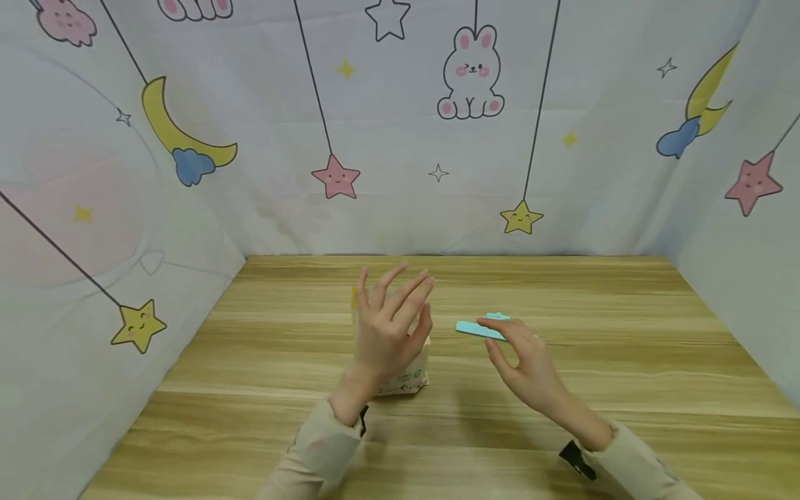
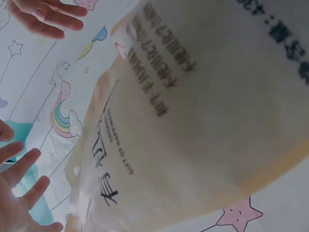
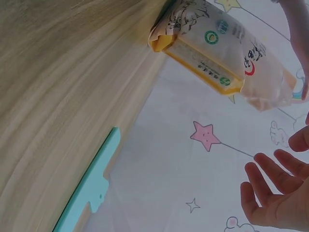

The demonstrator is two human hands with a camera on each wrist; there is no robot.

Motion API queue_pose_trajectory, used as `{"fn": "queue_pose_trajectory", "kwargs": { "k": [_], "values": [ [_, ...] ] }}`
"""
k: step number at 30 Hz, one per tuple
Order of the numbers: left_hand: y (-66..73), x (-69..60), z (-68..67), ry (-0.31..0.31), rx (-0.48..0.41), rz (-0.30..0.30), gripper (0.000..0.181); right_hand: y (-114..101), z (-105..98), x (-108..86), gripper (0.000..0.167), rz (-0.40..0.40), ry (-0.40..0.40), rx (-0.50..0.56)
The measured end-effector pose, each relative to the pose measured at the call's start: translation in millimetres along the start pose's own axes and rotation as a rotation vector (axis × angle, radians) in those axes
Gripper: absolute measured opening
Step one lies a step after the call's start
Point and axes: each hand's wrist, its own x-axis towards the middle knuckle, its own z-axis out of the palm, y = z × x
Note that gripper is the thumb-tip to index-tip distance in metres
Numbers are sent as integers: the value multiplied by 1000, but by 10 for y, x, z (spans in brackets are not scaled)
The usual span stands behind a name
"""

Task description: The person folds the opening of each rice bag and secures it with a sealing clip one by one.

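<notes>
A printed plastic bag (image 1: 406,378) with yellow edges stands upright on the table, largely hidden in the head view by my left hand (image 1: 390,333). That hand is raised in front of the bag with its fingers spread. A flat turquoise bar, which looks like a bag sealing clip (image 1: 470,328), lies on the table right of the bag. Over the clip hovers my right hand (image 1: 531,364), thumb and fingers apart. In the right wrist view a gap shows between the right hand (image 3: 280,193) and the clip (image 3: 89,186). The bag (image 3: 212,53) stands beyond.
The wooden table (image 1: 281,319) meets a white cloth backdrop (image 1: 400,139) at its back, with cloth on both sides too. Printed stars, moons and rabbits cover the cloth. A black strap piece (image 1: 576,460) sits by the right sleeve.
</notes>
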Motion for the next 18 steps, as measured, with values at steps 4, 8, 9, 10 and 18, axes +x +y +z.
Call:
{"fn": "queue_pose_trajectory", "kwargs": {
  "k": [4, 8, 9, 10, 18],
  "values": [
    [-49, 10, -18, -12, 8, -27, 26, -3, 39, 11, 33, -7, 5, 13],
    [-105, 17, -41, -28, 20, -55, 26, -13, 78, 31, 33, -5, -3, 18],
    [-119, 16, -47, -31, 21, -64, 26, -18, 87, 38, 33, -5, -5, 17],
    [-131, 16, -51, -31, 18, -74, 25, -22, 97, 45, 33, -6, -7, 15],
    [-201, 16, -107, -70, -24, -155, 24, -54, 174, 133, 32, 7, 23, 42]
  ]
}}
